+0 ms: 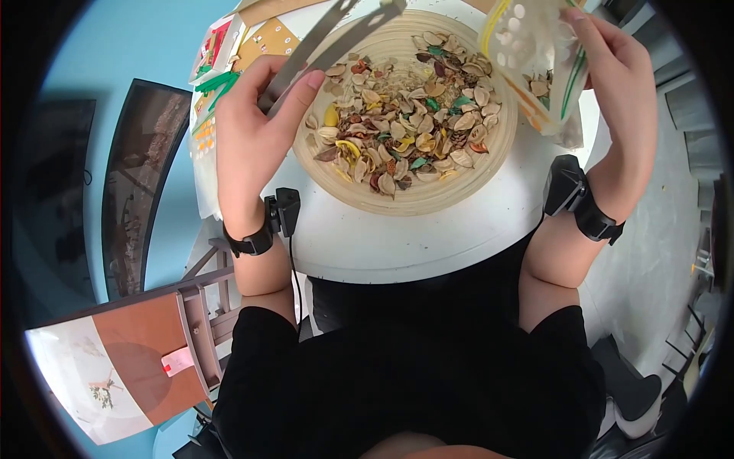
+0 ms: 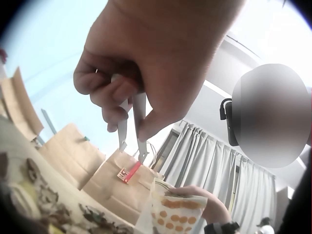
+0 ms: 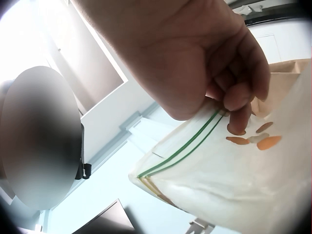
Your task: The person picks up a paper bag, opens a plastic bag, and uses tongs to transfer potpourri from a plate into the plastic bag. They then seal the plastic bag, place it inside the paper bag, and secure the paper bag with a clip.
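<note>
My left hand holds metal tongs between thumb and fingers, their arms reaching up and to the right over the far left rim. In the left wrist view, the tong tips stand a little apart with nothing between them. Below is a round, pale wooden tray of potpourri: beige, green, yellow and red dried petals and pods. My right hand pinches the top edge of a translucent zip bag with a green seal line. Some potpourri shows low in the bag, beside the tray's right rim.
A white round table carries the tray. At the left lie a small box with red contents, green strips and an orange-dotted bag. Brown paper bags stand beyond the tray.
</note>
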The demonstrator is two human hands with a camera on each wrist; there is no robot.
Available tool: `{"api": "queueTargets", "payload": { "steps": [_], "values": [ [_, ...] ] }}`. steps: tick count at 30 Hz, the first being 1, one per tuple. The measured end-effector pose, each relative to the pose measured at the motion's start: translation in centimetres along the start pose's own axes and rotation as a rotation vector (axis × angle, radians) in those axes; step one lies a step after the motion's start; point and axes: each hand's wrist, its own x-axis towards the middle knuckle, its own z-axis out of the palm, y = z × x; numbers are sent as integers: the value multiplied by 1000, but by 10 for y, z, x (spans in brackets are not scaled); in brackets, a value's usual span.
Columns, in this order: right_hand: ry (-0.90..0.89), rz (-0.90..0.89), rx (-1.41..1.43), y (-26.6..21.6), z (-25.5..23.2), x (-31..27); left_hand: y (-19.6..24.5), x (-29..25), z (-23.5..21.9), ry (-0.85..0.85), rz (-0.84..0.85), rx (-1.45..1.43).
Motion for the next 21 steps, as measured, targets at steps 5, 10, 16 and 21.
{"api": "queueTargets", "payload": {
  "steps": [5, 10, 16, 21],
  "values": [
    [24, -24, 38, 3, -9, -4, -12, -36, -16, -56, -173, 168],
    [-114, 72, 121, -1, -23, -3, -25, -74, -35, -167, -342, 303],
    [-52, -26, 136, 2, -24, -12, 7, -79, -12, -307, -292, 390],
    [-143, 37, 277, 8, -28, -4, 14, -68, 15, -304, -175, 477]
  ]
}}
